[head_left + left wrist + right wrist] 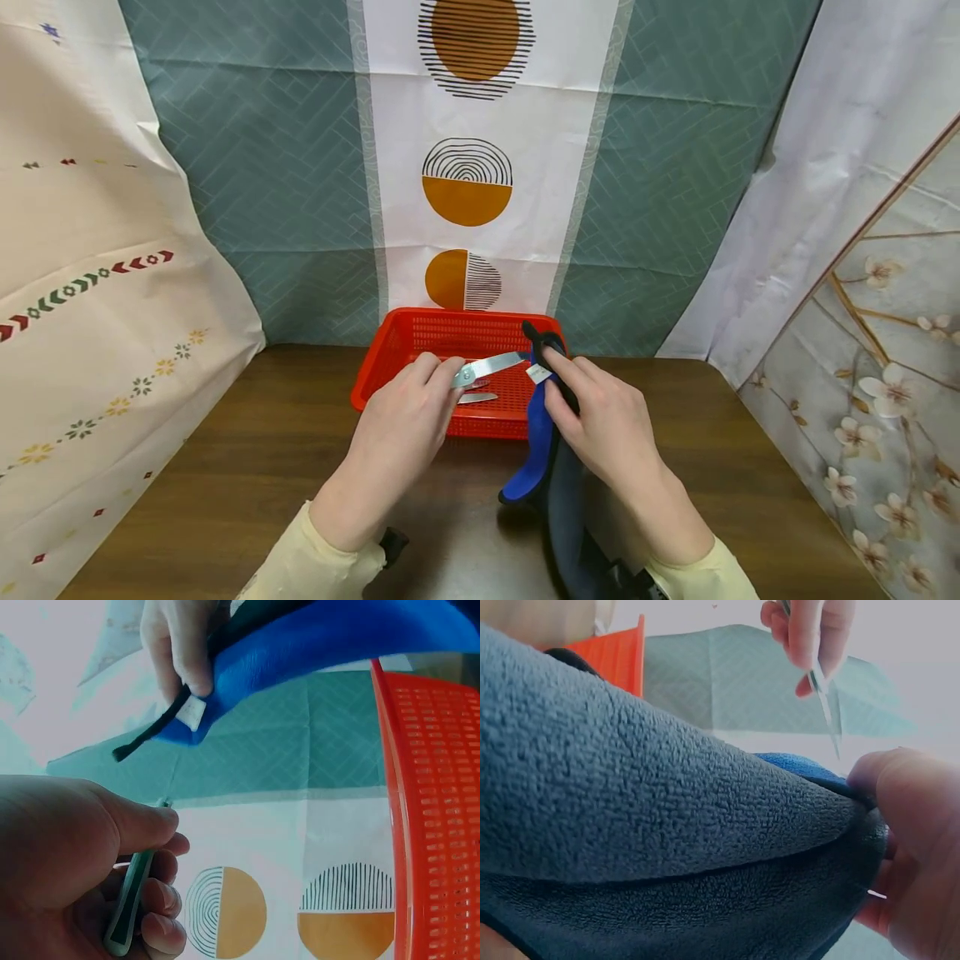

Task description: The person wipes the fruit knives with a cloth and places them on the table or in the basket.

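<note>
My left hand (408, 417) grips a small knife (495, 364) by its green handle, which shows among the curled fingers (163, 896) in the left wrist view. The silver blade points right, its tip close to a white label (537, 372). That label is on a soft fabric piece (538, 442), bright blue on one side and grey fleece on the other, with black edging. My right hand (607, 417) pinches the fabric's upper end beside the label, and the rest hangs down toward me. In the right wrist view the grey fleece (652, 787) covers much of the frame.
Behind the hands, a red plastic basket (401, 367) with perforated walls stands on the brown wooden table (247, 450). Inside it lie metal blades (477, 398). Patterned cloths hang at the back (285, 208) and along both sides of the table.
</note>
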